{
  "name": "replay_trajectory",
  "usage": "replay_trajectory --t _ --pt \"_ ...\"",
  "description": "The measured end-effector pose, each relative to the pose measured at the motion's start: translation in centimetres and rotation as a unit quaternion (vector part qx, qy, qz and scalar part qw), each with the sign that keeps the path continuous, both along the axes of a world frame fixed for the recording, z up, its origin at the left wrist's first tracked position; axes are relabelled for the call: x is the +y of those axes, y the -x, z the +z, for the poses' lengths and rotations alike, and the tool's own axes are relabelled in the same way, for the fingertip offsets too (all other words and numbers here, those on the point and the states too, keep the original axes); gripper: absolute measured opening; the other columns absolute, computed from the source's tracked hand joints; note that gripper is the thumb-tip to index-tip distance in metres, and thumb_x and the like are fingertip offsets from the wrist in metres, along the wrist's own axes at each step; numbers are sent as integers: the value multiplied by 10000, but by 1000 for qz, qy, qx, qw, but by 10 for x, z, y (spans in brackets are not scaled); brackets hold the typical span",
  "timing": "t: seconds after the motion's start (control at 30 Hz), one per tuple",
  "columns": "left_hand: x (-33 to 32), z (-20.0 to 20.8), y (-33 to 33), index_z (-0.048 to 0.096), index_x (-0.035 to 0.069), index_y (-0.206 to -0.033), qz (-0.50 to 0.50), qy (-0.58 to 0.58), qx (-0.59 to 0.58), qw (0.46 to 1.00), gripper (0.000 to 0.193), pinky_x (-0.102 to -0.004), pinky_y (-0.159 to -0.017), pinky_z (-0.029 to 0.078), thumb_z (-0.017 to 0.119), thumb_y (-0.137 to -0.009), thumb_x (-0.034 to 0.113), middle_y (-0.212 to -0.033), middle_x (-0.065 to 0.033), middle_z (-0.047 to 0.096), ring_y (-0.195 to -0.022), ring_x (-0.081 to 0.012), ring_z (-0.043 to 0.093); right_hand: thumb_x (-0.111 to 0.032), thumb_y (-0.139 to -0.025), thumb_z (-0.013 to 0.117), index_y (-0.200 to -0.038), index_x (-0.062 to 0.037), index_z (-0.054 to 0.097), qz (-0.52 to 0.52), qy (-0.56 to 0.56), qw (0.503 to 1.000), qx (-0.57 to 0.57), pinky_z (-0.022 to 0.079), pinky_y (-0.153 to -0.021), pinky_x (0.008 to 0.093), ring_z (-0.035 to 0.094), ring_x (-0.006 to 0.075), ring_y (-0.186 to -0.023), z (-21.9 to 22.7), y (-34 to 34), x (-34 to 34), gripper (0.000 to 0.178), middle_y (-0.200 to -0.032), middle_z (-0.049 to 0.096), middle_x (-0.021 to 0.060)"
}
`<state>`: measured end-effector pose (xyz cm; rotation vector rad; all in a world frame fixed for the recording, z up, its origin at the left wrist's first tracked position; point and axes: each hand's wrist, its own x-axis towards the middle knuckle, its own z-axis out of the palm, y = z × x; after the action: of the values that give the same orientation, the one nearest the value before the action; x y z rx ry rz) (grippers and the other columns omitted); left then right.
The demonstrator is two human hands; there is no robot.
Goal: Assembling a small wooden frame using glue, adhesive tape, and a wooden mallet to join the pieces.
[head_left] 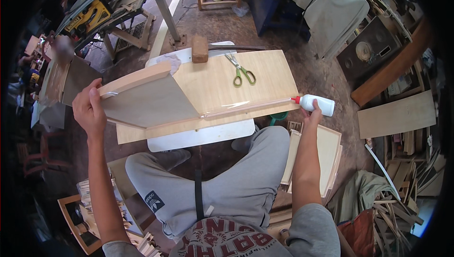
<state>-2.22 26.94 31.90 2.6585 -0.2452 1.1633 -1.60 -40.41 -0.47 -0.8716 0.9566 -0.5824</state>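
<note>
My left hand [90,108] grips the left edge of a thin panel with a wooden frame [151,93], which is tilted up off a plywood board [272,70]. My right hand [311,116] holds a white glue bottle [325,106] on its side. Its red tip points left, at the right end of a narrow wooden strip [250,106] along the board's near edge. Clear shiny film or wet glue shows on the strip; I cannot tell which. Green-handled scissors [243,75] lie on the board beyond the strip, blades half apart.
Under the board is a white bench top [208,135]. A wooden mallet [199,49] rests at the board's far edge, beside a crumpled pale cloth [169,60]. Framed panels [326,157] lie stacked near my right leg. A yellow power saw [90,18] stands far left; scrap wood [402,172] crowds the right.
</note>
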Motion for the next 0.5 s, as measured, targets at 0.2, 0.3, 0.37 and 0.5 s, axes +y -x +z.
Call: replay_trajectory --t 0.2,0.3,0.37,0.5 --pt "-4 8 0 786 71 -1035 6 -1 -15 1000 340 -350 -846 468 505 -1056 261 -877 -53 740 -818 -213 661 -357 -966 689 -1322 -49 564 4 -174 941 -289 584 -922 567 685 349 -1142 29 -40 36 487 -1262 686 158" --pt "-3 11 3 777 64 -1024 -6 -4 -18 1000 314 -364 -830 467 521 -1036 246 -862 -55 733 -799 -221 651 -409 -977 678 -1322 -35 563 124 -276 914 -270 617 -893 476 708 319 -1101 37 -79 115 522 -1243 705 144" --pt "-2 11 7 776 62 -1025 0 -16 -26 1000 310 -372 -829 468 522 -1030 240 -861 -60 733 -802 -230 654 -447 -961 696 -1316 -62 570 166 -349 895 -224 621 -888 455 701 300 -1112 60 -99 203 539 -1267 692 139" --pt "-9 14 8 776 53 -996 -3 -14 -19 1000 314 -388 -824 468 522 -1011 237 -867 -73 736 -803 -260 653 -563 -896 730 -1332 -122 564 263 -446 839 -167 607 -877 404 692 268 -1082 55 -137 316 642 -1209 694 85"
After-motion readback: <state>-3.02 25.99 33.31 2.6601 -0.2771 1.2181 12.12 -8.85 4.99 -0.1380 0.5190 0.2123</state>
